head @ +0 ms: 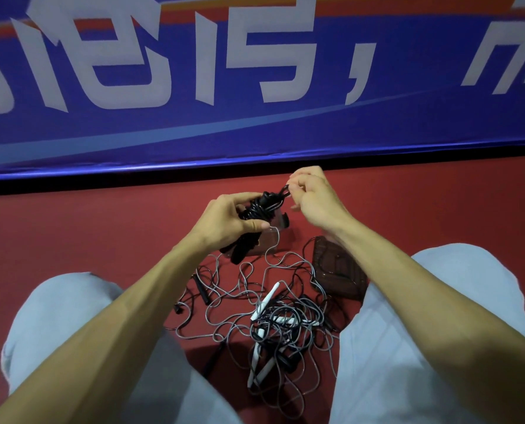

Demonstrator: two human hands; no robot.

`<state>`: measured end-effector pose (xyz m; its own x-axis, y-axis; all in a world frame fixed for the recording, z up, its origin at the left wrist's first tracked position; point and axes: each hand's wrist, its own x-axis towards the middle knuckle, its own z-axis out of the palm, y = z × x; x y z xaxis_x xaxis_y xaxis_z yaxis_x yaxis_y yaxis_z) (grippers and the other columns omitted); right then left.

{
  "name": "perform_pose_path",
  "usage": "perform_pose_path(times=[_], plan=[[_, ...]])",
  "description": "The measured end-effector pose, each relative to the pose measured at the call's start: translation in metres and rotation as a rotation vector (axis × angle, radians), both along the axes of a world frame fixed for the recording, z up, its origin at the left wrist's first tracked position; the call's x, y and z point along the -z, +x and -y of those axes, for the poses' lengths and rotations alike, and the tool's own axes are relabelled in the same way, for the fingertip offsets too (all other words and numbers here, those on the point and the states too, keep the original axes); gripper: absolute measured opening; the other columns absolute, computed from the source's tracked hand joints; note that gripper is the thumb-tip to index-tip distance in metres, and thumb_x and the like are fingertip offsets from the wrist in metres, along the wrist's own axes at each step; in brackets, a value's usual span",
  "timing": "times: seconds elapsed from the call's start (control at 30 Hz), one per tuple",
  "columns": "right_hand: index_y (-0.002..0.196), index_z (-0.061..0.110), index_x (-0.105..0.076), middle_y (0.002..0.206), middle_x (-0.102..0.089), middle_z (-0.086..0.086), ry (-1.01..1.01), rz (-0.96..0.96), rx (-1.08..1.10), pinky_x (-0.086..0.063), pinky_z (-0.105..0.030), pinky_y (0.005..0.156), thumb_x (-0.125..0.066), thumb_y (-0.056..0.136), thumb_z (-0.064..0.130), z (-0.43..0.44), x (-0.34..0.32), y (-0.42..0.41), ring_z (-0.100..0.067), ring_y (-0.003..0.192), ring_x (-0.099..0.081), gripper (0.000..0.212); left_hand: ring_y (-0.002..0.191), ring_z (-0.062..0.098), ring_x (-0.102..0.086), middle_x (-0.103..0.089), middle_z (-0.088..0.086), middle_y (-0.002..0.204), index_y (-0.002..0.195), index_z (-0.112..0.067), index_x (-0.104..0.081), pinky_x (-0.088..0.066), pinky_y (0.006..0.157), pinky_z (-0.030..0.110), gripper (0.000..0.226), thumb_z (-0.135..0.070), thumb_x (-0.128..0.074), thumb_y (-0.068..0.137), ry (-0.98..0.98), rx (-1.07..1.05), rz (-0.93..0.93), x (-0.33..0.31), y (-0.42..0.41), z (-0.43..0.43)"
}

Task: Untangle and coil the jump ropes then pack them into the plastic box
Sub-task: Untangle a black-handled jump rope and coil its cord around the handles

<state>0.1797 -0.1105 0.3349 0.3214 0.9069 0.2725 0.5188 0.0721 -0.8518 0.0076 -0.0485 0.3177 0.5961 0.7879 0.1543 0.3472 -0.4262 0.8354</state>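
My left hand grips a coiled black jump rope, whose black handles hang below the fist. My right hand pinches a loop of that rope at its upper right end. Behind and below the bundle stands a clear plastic box, partly hidden by my left hand. Its brownish lid lies flat to the right. On the floor between my knees lies a tangle of grey and black jump ropes with white handles and black handles mixed in.
I sit on a red floor with my knees in light trousers on both sides of the tangle. A blue banner wall with large white characters rises just beyond the box.
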Motion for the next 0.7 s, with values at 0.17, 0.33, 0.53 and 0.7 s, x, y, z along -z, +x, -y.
perform_pose_path(times=[0.17, 0.33, 0.53, 0.7], plan=[[0.079, 0.003, -0.053, 0.099, -0.062, -0.017, -0.078, -0.502, -0.040, -0.061, -0.034, 0.067, -0.039, 0.102, 0.006, -0.013, 0.007, -0.009, -0.021, 0.091, -0.064, 0.027, 0.070, -0.005, -0.067, -0.070, -0.008, 0.086, 0.133, -0.027, -0.058, -0.050, 0.066, 0.007, 0.059, -0.025, -0.079, 0.079, -0.014, -0.047, -0.038, 0.004, 0.000, 0.001], [0.080, 0.017, -0.059, 0.107, -0.065, -0.013, -0.038, -0.359, 0.057, -0.060, -0.044, 0.076, -0.048, 0.100, 0.018, -0.035, 0.018, -0.015, -0.029, 0.099, -0.066, 0.023, 0.087, 0.019, -0.071, -0.068, 0.004, 0.105, 0.144, -0.018, -0.045, -0.059, 0.085, 0.035, 0.063, -0.016, -0.072, 0.087, -0.162, -0.062, 0.020, 0.011, -0.009, -0.005], [0.074, 0.022, -0.061, 0.092, -0.068, -0.003, -0.065, -0.293, 0.131, -0.058, -0.052, 0.076, -0.056, 0.095, 0.018, -0.061, 0.036, -0.032, -0.026, 0.088, -0.067, 0.021, 0.096, 0.027, -0.068, -0.065, 0.017, 0.112, 0.139, -0.007, -0.046, -0.055, 0.092, 0.038, 0.063, 0.002, -0.072, 0.082, -0.369, -0.074, -0.064, 0.022, -0.032, -0.025], [0.076, 0.018, -0.060, 0.085, -0.066, -0.007, -0.109, -0.363, 0.156, -0.060, -0.047, 0.066, -0.060, 0.094, 0.016, -0.092, 0.064, -0.053, -0.025, 0.075, -0.065, 0.018, 0.089, 0.026, -0.069, -0.068, 0.017, 0.106, 0.143, -0.015, -0.046, -0.055, 0.090, 0.038, 0.065, -0.008, -0.073, 0.085, -0.426, -0.145, -0.098, 0.052, -0.047, -0.046]])
